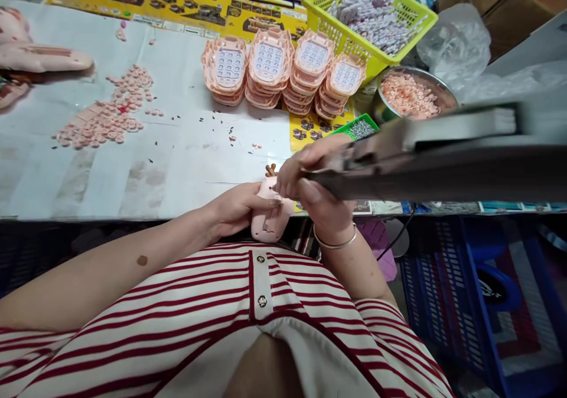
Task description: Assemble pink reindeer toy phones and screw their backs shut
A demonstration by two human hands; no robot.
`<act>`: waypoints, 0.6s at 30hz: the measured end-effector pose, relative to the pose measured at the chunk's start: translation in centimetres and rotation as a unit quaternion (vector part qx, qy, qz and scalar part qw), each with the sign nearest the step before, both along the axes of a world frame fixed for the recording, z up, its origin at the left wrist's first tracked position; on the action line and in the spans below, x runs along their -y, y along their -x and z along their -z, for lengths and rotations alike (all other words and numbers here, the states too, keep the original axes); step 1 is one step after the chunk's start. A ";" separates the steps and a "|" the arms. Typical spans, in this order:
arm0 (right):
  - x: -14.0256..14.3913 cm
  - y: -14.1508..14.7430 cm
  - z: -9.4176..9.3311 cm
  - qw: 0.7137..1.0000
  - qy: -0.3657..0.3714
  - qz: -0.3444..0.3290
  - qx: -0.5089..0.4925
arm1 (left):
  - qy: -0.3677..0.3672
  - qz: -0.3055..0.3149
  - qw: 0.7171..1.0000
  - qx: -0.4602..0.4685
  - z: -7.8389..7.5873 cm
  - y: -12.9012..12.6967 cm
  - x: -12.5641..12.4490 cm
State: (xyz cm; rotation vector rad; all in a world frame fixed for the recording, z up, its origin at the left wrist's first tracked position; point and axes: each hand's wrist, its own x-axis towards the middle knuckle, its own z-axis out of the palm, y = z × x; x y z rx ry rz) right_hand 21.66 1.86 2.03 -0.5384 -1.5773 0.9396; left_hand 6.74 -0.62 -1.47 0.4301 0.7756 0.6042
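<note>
My left hand (pixel 237 209) grips a pink toy phone shell (pixel 270 224) at the table's near edge, just above my striped shirt. My right hand (pixel 316 188) is wrapped around a grey power screwdriver (pixel 443 156), a long tool that runs off to the right. The tool's tip is hidden behind my fingers, close to the top of the shell. A silver bangle sits on my right wrist. Small brown parts (pixel 271 169) stick up at the shell's top.
Stacks of pink phone fronts (pixel 283 70) stand mid-table. Behind them are a yellow basket of keypads (pixel 372 14), a metal bowl of pink bits (pixel 411 94) and a green tray of screws (pixel 361 128). Loose pink buttons (pixel 110 114) lie left. Blue crates (pixel 482 292) sit below right.
</note>
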 end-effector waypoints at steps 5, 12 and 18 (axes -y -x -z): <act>0.2 -3.6 -1.7 0.990 -0.080 0.089 -0.070 | 0.050 -0.098 0.994 -0.016 -0.5 0.2 -0.2; -0.4 -6.5 1.6 0.982 -0.023 0.189 -0.004 | 0.060 -0.168 0.984 -0.012 -0.9 -0.4 -0.2; -0.5 -6.5 2.2 0.984 -0.008 0.177 -0.025 | 0.061 -0.161 0.985 -0.003 -0.6 -0.3 -0.2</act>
